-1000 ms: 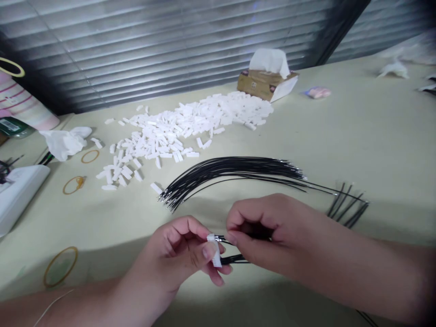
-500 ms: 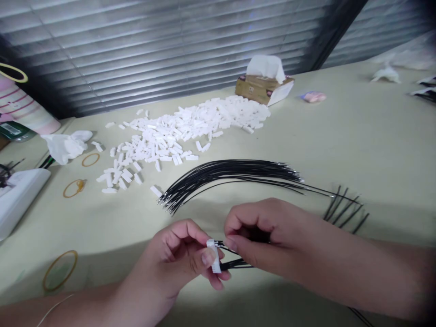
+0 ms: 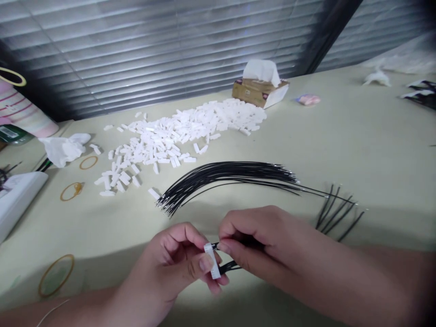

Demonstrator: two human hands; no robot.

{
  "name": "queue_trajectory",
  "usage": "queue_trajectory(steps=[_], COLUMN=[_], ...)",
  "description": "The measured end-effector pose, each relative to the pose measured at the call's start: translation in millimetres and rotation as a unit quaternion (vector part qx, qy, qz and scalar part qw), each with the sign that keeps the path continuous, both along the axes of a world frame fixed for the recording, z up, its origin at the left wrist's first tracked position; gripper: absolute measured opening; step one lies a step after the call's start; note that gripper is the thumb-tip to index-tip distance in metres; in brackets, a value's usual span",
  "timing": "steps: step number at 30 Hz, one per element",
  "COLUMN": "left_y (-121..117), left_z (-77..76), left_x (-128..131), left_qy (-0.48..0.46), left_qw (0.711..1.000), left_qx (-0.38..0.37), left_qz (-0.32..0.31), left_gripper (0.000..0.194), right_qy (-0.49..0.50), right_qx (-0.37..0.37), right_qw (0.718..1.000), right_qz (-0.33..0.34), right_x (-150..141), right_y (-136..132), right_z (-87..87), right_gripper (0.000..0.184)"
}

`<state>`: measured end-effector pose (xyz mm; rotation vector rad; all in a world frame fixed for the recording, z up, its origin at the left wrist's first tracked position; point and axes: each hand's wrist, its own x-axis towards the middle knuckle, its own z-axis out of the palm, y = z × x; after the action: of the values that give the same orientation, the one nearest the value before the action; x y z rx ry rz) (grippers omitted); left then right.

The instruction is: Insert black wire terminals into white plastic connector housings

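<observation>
A white connector (image 3: pixel 212 261) is pinched in the left hand (image 3: pixel 190 263), its long axis running away from the wearer and slightly leftward, its wired side facing right. Black wires (image 3: pixel 229 267) at that side are gripped by the right hand (image 3: pixel 243 243). Beyond, a bundle of black wires (image 3: pixel 231 171) is laid crosswise on the surface (image 3: pixel 340 136).

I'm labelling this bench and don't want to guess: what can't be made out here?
All in the head view:
Middle of the held black wires: hidden behind the right hand.
Details of the white connector: too small, partly under the left hand.
Print on the tissue box: too small and blurred.
Left side of the striped bottle: cut off by the left edge.
</observation>
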<state>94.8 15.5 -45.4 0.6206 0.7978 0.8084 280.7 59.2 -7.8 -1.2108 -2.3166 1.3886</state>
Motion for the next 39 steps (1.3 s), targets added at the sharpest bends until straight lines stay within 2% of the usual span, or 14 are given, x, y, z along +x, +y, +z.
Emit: queue_trajectory(steps=[8,12,18,23,30,36,39], left_y=[0.0,-0.2,-1.6,-1.7,-0.1,0.1,1.3], left_z=[1.2,3.1,3.9,4.2,1.4,2.2,3.9], left_x=[-1.1,0.4,1.3,1.3,-1.6,-1.7,-0.7], left_qy=[0.004,0.001,0.012,0.015,-0.026,-0.042,-0.045], left_qw=[1.0,1.0,1.0,1.0,0.999,0.999,0.999], left_qx=[-0.003,-0.003,-0.011,-0.003,-0.011,-0.013,-0.011], left_qz=[-0.003,-0.001,0.004,0.0,-0.019,-0.026,-0.017], left_gripper=[0.015,0.015,0.017,0.017,0.015,0.012,0.011], right_qy=[0.022,0.009,0.006,0.009,0.01,0.028,0.037], right_qx=[-0.154,-0.184,-0.157,-0.17,-0.123,-0.071,-0.098], right_qw=[0.987,0.982,0.987,0.985,0.992,0.997,0.994], right_qz=[-0.038,-0.041,-0.015,0.0,-0.022,-0.005,-0.013], right_x=[2.8,4.8,7.4,6.8,3.9,4.2,5.1], right_y=[2.5,3.4,3.4,4.3,-2.8,-0.6,3.8], right_z=[-1.8,-1.5,-3.6,-3.6,-0.2,0.0,-1.6], right_gripper=[0.027,0.021,0.025,0.028,0.026,0.024,0.022])
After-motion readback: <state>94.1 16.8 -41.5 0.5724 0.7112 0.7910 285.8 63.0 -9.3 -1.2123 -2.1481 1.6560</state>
